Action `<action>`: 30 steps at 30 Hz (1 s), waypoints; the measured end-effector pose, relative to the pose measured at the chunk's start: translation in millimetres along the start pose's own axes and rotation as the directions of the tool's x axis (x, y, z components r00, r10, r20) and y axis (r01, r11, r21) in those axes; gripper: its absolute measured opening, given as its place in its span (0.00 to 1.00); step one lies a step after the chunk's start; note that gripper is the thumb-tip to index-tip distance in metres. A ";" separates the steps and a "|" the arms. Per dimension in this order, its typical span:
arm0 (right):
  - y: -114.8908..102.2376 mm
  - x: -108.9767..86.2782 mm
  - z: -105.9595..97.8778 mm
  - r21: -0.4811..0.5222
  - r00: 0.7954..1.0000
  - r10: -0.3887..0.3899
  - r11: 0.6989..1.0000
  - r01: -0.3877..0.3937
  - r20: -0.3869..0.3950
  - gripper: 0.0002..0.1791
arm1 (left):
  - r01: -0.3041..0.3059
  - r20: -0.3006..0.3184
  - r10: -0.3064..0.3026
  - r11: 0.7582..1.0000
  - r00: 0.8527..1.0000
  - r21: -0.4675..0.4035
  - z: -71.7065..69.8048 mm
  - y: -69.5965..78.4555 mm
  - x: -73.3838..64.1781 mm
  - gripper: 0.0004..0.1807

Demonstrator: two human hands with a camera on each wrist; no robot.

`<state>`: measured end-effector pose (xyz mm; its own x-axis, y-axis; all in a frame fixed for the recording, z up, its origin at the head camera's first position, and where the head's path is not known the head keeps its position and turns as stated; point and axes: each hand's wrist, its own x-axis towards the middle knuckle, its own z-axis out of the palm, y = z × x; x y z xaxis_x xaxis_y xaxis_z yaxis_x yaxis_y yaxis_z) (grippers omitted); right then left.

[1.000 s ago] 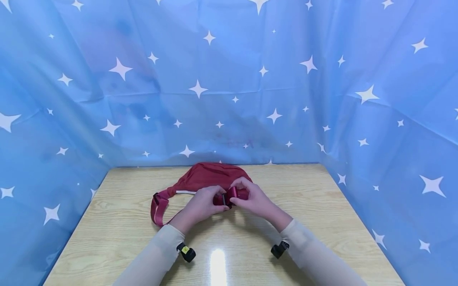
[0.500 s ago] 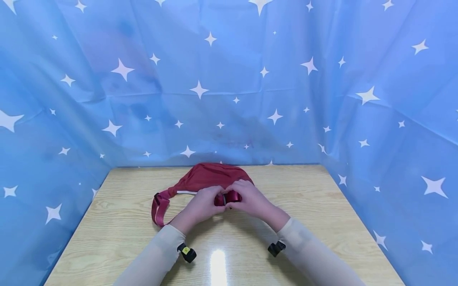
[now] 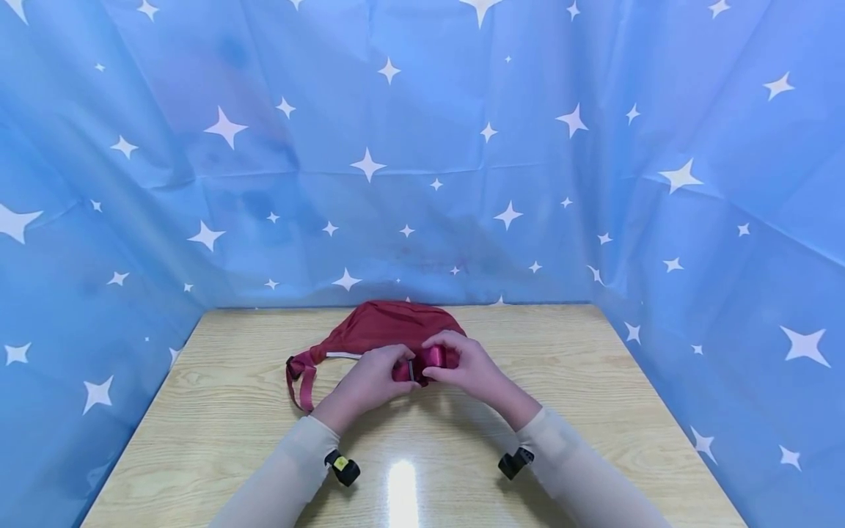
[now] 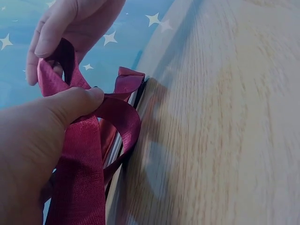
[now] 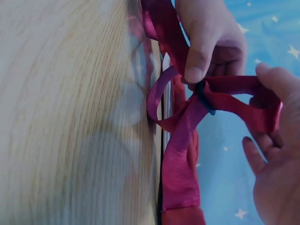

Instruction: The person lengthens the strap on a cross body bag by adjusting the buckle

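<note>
A dark red waist bag (image 3: 389,326) lies at the back of the table, its webbing strap (image 4: 77,164) raised in front of it. My left hand (image 3: 376,378) pinches the strap between thumb and fingers beside a dark slider buckle (image 5: 205,98). Just to the right, my right hand (image 3: 465,370) holds a loop of the strap (image 5: 248,101) that comes out of the slider, thumb on one side and fingers on the other. The left thumb and the webbing partly hide the slider. Below the hands another strap loop (image 4: 124,122) hangs along the bag.
The wooden table (image 3: 561,367) extends in front and to both sides. Blue star-patterned curtains (image 3: 422,147) enclose its back and sides. Left of the bag, a strap end with a dark adjuster (image 3: 292,367) curls on the table.
My right hand came in against the left hand, then drew back right with the strap loop. The strap curl at the bag's left has become narrower. The left hand has hardly moved.
</note>
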<state>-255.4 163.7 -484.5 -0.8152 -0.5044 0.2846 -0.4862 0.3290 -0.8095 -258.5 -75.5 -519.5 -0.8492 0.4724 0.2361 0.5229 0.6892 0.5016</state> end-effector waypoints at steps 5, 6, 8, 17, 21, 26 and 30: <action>-3.3 3.4 -0.5 -0.187 0.997 -0.049 0.981 0.059 0.058 0.24 | -0.018 0.006 0.018 1.000 1.000 0.008 -0.8 0.8 0.1 0.25; -5.3 5.0 -0.3 -0.240 0.996 -0.068 0.967 0.082 0.065 0.24 | -0.020 0.008 0.020 1.000 1.000 0.010 -0.8 1.1 0.2 0.25; -9.3 7.9 0.5 -0.331 0.992 -0.100 0.936 0.120 0.075 0.25 | -0.027 0.011 0.027 0.999 1.000 0.018 -0.7 1.6 0.3 0.24; -11.6 11.5 5.2 -0.470 0.988 -0.110 0.870 0.149 0.110 0.26 | -0.055 0.003 0.055 0.997 0.998 0.047 -0.6 4.4 -0.4 0.21; -7.4 9.5 7.1 -0.358 0.992 -0.100 0.926 0.122 0.079 0.23 | -0.048 0.010 0.048 0.998 0.999 0.048 -0.7 4.5 -0.7 0.21; -3.1 6.2 8.9 -0.210 0.998 -0.066 0.975 0.070 0.025 0.21 | -0.034 0.015 0.034 0.999 0.999 0.034 -1.9 4.9 -1.3 0.22; -3.1 2.5 8.3 -0.064 0.999 -0.024 0.998 0.022 -0.028 0.21 | -0.013 0.013 0.012 0.999 1.000 0.032 -2.0 3.7 -1.7 0.25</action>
<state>-253.3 154.8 -485.6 -0.8119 -0.4898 0.3178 -0.5229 0.3680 -0.7689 -255.3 -74.8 -516.4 -0.8417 0.4878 0.2315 0.5357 0.7004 0.4717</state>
